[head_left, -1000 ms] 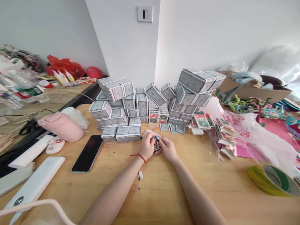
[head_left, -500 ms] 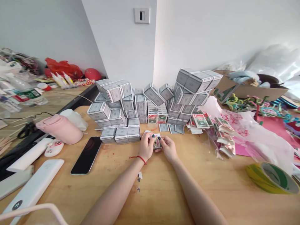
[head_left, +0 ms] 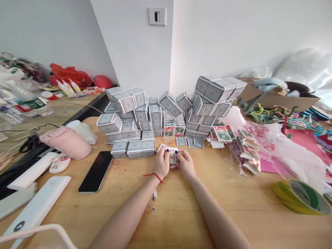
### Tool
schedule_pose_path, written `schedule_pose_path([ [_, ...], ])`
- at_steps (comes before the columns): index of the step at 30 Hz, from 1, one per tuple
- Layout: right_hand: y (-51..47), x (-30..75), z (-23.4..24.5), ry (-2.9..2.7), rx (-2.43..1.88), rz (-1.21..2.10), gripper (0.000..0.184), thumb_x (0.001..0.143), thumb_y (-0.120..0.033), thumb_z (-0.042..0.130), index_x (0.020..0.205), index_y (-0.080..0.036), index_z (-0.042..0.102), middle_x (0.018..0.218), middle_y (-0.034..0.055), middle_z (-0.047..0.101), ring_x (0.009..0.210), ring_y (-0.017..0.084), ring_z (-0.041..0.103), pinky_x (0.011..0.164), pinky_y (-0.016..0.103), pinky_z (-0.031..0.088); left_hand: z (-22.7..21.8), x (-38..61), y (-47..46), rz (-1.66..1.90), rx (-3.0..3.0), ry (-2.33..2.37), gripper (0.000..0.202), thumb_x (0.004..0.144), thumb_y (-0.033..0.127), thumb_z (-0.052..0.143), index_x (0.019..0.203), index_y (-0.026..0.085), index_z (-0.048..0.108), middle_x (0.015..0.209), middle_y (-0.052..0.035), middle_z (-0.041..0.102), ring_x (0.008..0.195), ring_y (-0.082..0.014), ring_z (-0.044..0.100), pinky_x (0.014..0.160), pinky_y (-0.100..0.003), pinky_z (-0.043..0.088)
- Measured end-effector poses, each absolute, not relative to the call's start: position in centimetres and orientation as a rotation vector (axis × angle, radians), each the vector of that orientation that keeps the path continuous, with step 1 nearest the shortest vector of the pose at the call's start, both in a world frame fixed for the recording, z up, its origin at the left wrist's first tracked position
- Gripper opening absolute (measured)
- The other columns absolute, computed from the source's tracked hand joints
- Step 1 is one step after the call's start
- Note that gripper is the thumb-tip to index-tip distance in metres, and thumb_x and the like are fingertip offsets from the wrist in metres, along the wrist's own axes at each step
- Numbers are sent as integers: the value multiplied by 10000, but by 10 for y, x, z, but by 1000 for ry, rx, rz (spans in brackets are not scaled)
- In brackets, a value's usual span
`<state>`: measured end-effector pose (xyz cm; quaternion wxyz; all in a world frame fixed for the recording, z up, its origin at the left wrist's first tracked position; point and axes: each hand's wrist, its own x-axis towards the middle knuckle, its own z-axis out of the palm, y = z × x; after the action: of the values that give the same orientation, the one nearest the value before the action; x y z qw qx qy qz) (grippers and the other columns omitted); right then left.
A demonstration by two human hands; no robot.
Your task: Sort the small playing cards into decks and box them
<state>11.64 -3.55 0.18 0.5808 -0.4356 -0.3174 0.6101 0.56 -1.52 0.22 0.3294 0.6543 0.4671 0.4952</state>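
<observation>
Between my two hands is a small deck of playing cards (head_left: 173, 157), face side up with a picture card on top. My left hand (head_left: 163, 164) grips its left side, thumb on the face. My right hand (head_left: 186, 163) closes on the right side, thumb near the top edge. Fingers beneath the deck are mostly hidden. Just beyond my left fingers a white card with red print (head_left: 161, 147) lies on the table. Past my hands, a few grey-backed cards (head_left: 195, 142) lie flat before two upright green-and-red card boxes (head_left: 169, 130).
Stacked grey-backed card decks (head_left: 141, 148) rise at the back, with a taller leaning pile (head_left: 218, 90) on the right. A black phone (head_left: 95, 172) and pink cup (head_left: 66, 141) are left. Card boxes (head_left: 221, 133), plastic bag (head_left: 275, 145) and yellow tape roll (head_left: 301, 197) are right.
The deck has turned slightly in my hands, and my fingers have shifted a little. More of the white card beyond my left hand shows now. Everything else stays in place.
</observation>
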Motion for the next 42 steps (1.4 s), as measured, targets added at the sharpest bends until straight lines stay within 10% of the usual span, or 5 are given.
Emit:
schedule_pose_path([
  [27,-42,109,5,-839,-1134,1443,173,744,-392,435,812,-235,409,461,-95,425,281,73,335,247,172,230,-1,5,-19,1293,1594,1132,211,792,153,331,821,187,537,802,-21,578,742,-147,531,665,-257,419],
  [42,-42,108,9,-1051,-1149,1169,74,717,-285,425,749,-225,456,586,-53,415,503,107,384,478,204,337,-10,7,-17,1374,1399,1220,161,742,142,334,705,173,487,684,-2,539,657,-133,509,612,-246,411],
])
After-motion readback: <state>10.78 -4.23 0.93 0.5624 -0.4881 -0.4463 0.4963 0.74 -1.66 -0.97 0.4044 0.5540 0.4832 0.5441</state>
